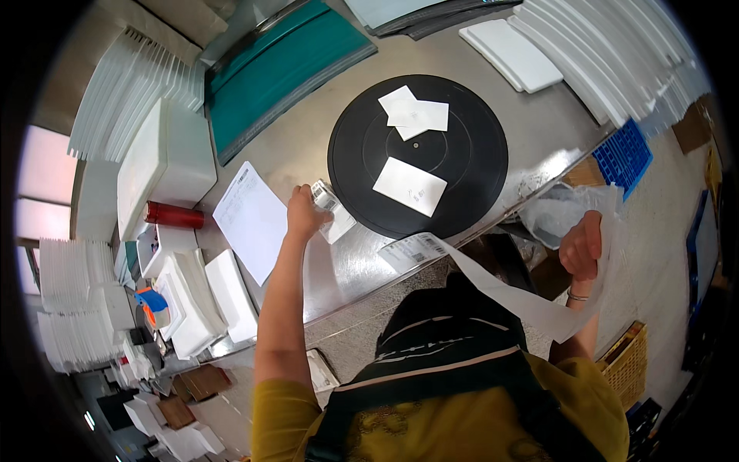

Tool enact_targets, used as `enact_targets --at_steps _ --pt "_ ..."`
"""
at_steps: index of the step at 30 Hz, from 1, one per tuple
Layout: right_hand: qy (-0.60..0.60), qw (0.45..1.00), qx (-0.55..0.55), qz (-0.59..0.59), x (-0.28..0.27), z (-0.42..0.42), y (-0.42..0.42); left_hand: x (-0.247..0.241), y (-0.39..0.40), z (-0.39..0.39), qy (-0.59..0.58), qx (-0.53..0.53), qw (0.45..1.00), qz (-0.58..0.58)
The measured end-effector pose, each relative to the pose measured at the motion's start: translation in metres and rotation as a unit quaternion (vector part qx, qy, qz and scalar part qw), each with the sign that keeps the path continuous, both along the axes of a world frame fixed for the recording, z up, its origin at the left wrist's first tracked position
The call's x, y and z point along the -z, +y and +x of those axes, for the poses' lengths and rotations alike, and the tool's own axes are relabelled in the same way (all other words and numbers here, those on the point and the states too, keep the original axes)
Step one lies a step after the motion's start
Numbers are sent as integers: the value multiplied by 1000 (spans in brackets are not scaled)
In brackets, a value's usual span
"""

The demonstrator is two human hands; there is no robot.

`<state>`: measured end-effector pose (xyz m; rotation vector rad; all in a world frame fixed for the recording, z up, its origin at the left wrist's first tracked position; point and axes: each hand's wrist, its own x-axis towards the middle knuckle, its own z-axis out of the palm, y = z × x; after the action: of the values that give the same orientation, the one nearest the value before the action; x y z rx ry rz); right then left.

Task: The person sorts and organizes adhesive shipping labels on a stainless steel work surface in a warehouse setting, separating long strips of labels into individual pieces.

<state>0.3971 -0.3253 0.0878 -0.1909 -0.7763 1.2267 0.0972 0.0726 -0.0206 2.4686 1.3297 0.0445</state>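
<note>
My left hand (306,212) rests on a small stack of printed labels (333,212) on the steel table, left of a black round turntable (473,150). My right hand (580,248), out past the table's front edge, grips a long white paper strip (508,297). The strip hangs in a loop in front of my apron, and a printed shipping label (413,252) at its far end lies on the table edge. On the turntable are a white card (410,186) with handwriting and two overlapping white cards (424,115).
Around the steel table (346,283) stand a printed paper sheet (251,222), a red cylinder (174,215), a white foam box (185,150), green plastic bags (283,69) and stacked white foam lids (600,58). A clear plastic bag (554,211) hangs by the front edge, near a blue basket (623,156).
</note>
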Motion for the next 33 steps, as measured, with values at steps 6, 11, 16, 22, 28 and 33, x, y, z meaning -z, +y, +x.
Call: enact_targets --at_steps 6,11,16,22,28,33 --pt "-29 997 68 -31 -9 -52 -69 36 4 -45 -241 -46 957 -156" --pt "-51 985 155 -56 -26 -86 -145 -2 -19 -77 -462 -154 781 -391" --pt "-17 945 315 -92 -34 -112 -235 -29 -42 -117 -595 -52 636 -488" --pt "140 761 587 -240 -55 -122 -302 -39 -165 -63 -557 -39 633 -536" --pt "142 731 620 -247 -25 -77 -469 -42 -378 84 -409 91 605 -677" --pt "163 674 670 -265 -24 -51 -618 -42 -557 208 -334 121 550 -756"
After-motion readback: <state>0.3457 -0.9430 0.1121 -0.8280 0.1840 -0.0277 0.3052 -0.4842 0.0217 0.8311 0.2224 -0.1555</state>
